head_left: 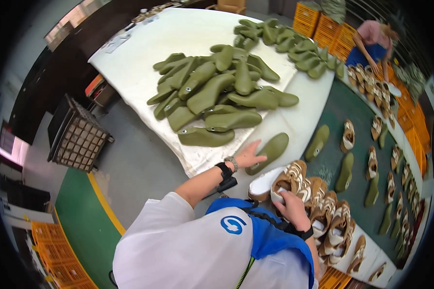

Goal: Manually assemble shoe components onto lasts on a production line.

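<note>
My left hand (249, 157) is at the near edge of the table, its fingers spread and its thumb lying over the near end of a green shoe last (272, 150). No closed grip shows there. My right hand (294, 210) is closed on the heel of a brown and white sneaker (294, 174), with the thumb at its opening. Just left of that sneaker is a white-topped shoe piece (266, 184), partly hidden by it. More sneakers (340, 226) stand in a packed row beside my right wrist.
A large heap of green lasts (217, 91) covers the middle of the white table (130, 62). The green conveyor belt (330, 166) on the right carries lasts and sneakers. Beyond it, a person (373, 43) handles sneakers. A wheeled basket (82, 137) stands left; orange crates (53, 245) are lower left.
</note>
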`<state>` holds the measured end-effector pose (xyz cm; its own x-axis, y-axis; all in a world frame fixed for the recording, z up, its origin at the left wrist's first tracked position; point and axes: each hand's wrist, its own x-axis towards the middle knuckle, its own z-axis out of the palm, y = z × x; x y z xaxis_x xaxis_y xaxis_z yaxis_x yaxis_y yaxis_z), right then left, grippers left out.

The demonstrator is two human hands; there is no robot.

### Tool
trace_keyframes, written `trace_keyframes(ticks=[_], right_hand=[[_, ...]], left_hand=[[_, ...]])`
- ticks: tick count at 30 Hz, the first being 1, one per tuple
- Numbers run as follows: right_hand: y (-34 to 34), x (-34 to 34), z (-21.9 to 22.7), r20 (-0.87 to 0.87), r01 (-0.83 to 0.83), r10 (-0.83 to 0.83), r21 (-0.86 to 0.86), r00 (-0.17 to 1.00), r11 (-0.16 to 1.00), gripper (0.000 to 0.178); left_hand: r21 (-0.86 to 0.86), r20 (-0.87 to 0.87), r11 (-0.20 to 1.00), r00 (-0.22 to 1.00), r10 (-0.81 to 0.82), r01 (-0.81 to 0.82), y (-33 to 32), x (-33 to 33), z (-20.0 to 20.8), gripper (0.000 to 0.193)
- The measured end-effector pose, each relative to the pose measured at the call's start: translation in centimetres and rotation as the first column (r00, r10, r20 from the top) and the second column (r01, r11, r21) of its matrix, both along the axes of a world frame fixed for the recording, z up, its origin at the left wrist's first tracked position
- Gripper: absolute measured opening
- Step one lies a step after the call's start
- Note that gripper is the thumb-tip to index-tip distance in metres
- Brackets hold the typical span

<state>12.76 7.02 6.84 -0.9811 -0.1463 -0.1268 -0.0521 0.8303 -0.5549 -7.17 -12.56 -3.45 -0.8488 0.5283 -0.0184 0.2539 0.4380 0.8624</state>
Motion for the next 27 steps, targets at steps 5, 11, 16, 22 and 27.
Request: trace_keyframes(ticks=[5,11,16,22,27], right_hand=[[0.1,-0.9,0.1,-0.008,-0.030,0.031,0.011,1.000,0.999,0.031],[0.2,-0.9,-0.9,-0.040,-0.061,0.060,-0.013,0.997,0.998,0.027],[0.8,-1.2,-1.4,0.134,-0.152,0.136,0.115,0.982,0.982,0.032],[-0.8,-1.5,2.2,0.152,-0.172,0.161,0.060,0.975,0.983,0.034],[1.1,-2.9,-1.8,0.183,-0.304,0.270,0.190,0.945,0.934,0.042]], left_hand=[[0.158,0.165,0.986,0.983,-0.085,0.059,1.7,1.9,-2.4,0.085],[0.087,0.103,0.988,0.985,-0.139,0.130,1.9,3.1,-2.2,0.084],[0.130,0.115,0.986,0.986,-0.123,0.108,2.7,4.9,-2.7,0.084],[-0.024,0.108,1.000,0.994,-0.007,0.010,4.7,4.5,-4.4,0.087],[-0.095,0.127,0.994,0.989,0.070,-0.058,5.0,4.5,-5.9,0.077]])
